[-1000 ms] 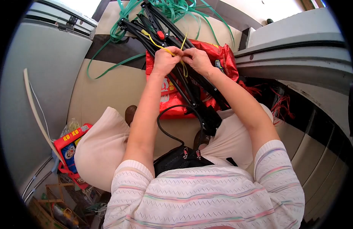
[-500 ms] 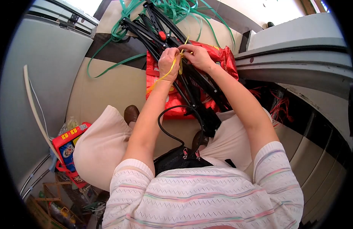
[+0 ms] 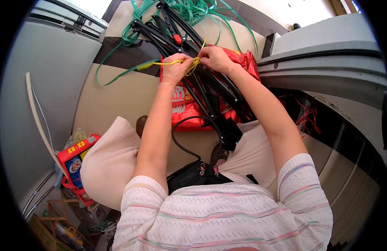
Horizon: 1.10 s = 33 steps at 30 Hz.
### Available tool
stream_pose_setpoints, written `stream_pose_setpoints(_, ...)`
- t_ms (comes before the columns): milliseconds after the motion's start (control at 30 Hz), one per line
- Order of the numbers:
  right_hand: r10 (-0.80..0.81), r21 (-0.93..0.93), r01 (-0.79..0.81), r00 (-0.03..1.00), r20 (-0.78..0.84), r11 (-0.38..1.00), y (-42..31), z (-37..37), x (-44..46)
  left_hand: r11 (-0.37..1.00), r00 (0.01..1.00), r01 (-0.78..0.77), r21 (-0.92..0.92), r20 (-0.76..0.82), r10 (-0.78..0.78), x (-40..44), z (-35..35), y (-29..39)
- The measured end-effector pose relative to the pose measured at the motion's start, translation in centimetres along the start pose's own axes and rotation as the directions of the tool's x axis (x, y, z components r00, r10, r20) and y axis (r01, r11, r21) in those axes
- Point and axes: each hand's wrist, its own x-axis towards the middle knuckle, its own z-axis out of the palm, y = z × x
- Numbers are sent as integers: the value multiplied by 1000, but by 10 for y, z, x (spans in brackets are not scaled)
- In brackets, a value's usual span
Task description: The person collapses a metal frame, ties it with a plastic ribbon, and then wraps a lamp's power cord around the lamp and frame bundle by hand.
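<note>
A bundle of folded black metal frame legs (image 3: 218, 85) slants across a red bag (image 3: 190, 112), its lower end between the person's knees. Yellow plastic string (image 3: 194, 66) is looped and knotted around the black bars. My left hand (image 3: 175, 68) is closed on the string, with a yellow tail running out to its left. My right hand (image 3: 215, 59) pinches the string close to the knot, on the right side of the bars. A red button (image 3: 177, 39) shows on the frame just above my hands.
Tangled green strapping (image 3: 193, 10) lies on the floor beyond the frame. A grey door panel (image 3: 38, 104) stands at left, with a red bag (image 3: 78, 157) below it. A metal door track (image 3: 323, 67) and red wires (image 3: 308, 119) are at right.
My left hand has shifted left and turned, drawing the yellow string out to the left. My right hand has moved slightly and stays by the knot.
</note>
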Motion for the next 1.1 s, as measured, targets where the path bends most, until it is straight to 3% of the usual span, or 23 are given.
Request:
stream_pose_setpoints(100,26,-94,-28,999,-32,995,6,-1,1,918,915,393,-58,120,-384,-9,-10,-13)
stream_pose_setpoints(233,66,-233,-77,996,-54,969,10,3,7,745,769,636,-202,240,-592,-21,-15,-22)
stream_pose_setpoints(400,11,-232,-25,998,-61,972,13,0,-11,732,736,665,-147,297,-609,-23,-10,-42)
stream_pose_setpoints(500,56,-288,-81,994,-92,954,13,-22,-47,754,747,649,-106,280,-603,-25,-4,-38)
stream_pose_setpoints(567,170,-394,-137,984,49,909,5,-43,-78,746,740,655,-118,300,-602,-26,-5,-37)
stream_pose_setpoints(633,316,-608,-170,938,141,776,0,-51,-102,741,723,667,-81,312,-617,-22,-9,-26)
stream_pose_setpoints(667,370,-608,-185,909,194,772,7,-45,-108,729,693,684,-27,339,-637,-19,-10,-30)
stream_pose_setpoints(767,484,-685,-220,847,219,695,8,-16,-123,777,624,546,314,466,-627,-1,-22,-16)
stream_pose_setpoints(800,394,-691,-207,911,122,693,30,2,-127,756,585,462,463,481,-652,8,-25,2)
stream_pose_setpoints(900,431,-703,-252,898,87,666,21,2,-129,771,636,141,621,540,-551,49,-40,32)
stream_pose_setpoints(967,422,-672,-258,902,88,694,22,0,-128,659,780,-238,714,545,-309,76,-62,81)
stream_pose_setpoints(1033,412,-643,-259,906,96,721,23,3,-129,515,805,-306,801,506,-309,90,-76,120)
stream_pose_setpoints(1100,409,-630,-262,907,97,731,23,0,-131,580,841,-354,734,521,-147,78,-85,145)
